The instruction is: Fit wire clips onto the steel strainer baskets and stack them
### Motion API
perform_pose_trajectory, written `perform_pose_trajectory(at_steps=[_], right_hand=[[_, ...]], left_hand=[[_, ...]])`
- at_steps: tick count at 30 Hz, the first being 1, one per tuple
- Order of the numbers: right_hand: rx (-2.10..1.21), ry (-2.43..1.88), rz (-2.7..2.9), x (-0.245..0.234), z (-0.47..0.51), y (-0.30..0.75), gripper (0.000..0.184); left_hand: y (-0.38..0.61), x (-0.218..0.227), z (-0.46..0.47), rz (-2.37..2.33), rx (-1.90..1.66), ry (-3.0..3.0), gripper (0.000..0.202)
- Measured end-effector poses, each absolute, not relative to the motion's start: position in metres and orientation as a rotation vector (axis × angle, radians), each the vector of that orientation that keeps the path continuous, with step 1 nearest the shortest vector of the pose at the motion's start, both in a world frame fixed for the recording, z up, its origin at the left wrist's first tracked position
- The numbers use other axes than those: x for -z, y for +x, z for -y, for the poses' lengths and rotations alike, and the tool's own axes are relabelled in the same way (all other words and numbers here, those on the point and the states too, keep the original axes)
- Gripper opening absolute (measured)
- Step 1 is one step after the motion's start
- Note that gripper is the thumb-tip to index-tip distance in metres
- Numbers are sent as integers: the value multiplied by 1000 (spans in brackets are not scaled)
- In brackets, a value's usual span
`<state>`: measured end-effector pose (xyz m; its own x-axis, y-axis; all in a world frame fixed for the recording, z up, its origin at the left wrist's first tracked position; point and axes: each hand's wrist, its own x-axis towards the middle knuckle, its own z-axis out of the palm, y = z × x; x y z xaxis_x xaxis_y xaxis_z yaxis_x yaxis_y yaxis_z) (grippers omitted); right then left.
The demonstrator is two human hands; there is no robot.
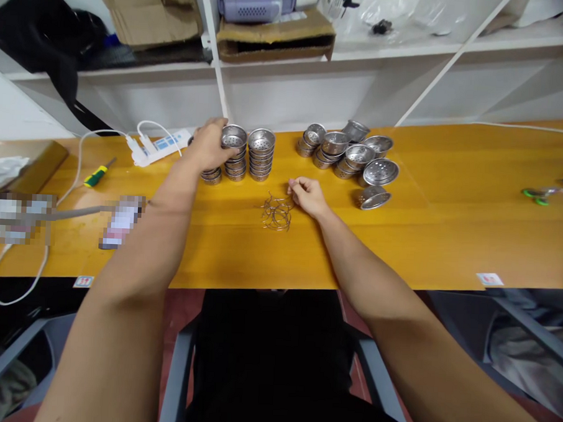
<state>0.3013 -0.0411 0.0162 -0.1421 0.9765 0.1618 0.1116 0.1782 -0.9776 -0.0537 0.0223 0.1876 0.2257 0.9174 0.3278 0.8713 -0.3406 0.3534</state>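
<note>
Head view finds the left hand (208, 147) at the stacked metal cups (261, 157), its grip indeterminable, the right hand (310, 198) pinched narrow beside the wire pieces (276, 214), any hold unconfirmed; light contact should keep the stacks upright.

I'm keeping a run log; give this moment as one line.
left hand: at stacked metal cups | right hand: at wire pile | farther right: more metal cups

The left hand (210, 147) partly hides the leftmost cup stack (211, 176); the phone (121, 221) is blurred
</note>
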Motion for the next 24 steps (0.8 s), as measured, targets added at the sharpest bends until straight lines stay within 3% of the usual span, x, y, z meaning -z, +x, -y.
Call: perform_pose_trajectory(at_steps=[11, 15, 21, 24], right_hand=[[-1107, -1106, 1495, -19, 43, 301, 91], [-1030, -1143, 1495, -15, 41, 301, 84], [-773, -1227, 1533, -11, 35, 305, 54], [-644, -1255, 1552, -11, 31, 314, 41]], left_hand=[[-73, -133, -72, -1618, -1045, 2399, 79], [-63, -137, -54, -1440, -1250, 2419, 82], [1, -122, 56, -935, -1593, 2751, 48], [19, -77, 91, -882, -1385, 2753, 31]])
